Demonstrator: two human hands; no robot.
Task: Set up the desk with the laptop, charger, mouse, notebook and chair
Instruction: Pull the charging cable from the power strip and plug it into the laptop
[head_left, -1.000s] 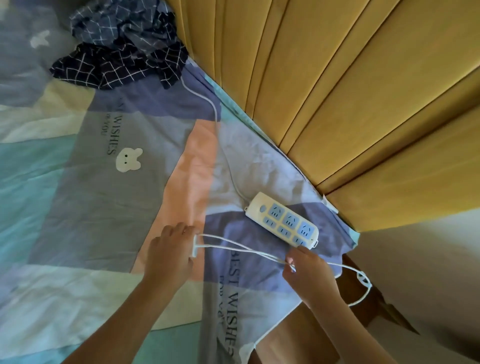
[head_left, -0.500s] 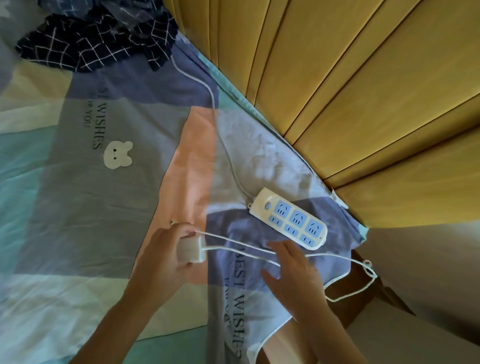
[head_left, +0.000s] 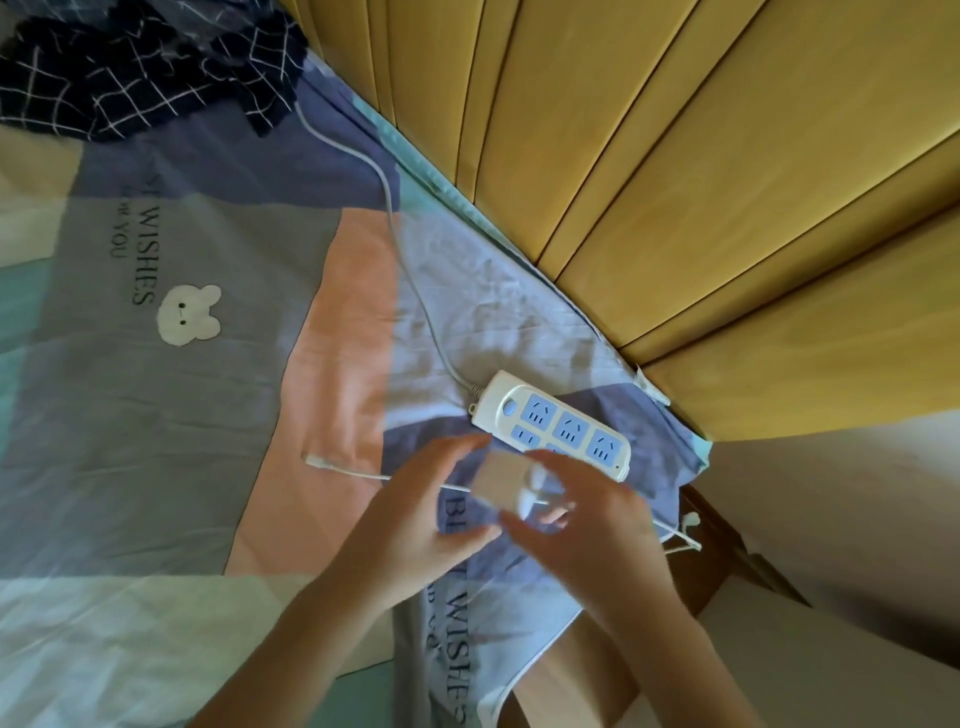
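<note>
1. Both hands hold the white charger (head_left: 501, 480) block, low in the middle of the frame.
2. The left hand (head_left: 415, 525) fingers curl around it.
3. The right hand (head_left: 587, 525) pinches its other side.
4. A power strip (head_left: 553, 423) lies on the bed (head_left: 208, 415) just above.

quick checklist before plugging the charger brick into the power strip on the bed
1. Charger brick held: ok, it sits between the left hand and right hand.
2. Prongs facing the strip: cannot tell, the brick is blurred and partly covered by fingers.
3. Free socket on the power strip: ok, the visible blue sockets have nothing plugged in.
4. Strip lying flat and steady: ok, it rests on the bedsheet near the wooden headboard.
5. Strip switched on and powered: cannot tell, its lead runs up under the checked cloth.
6. Charger cable free: ok, its loose end lies on the sheet.
</note>
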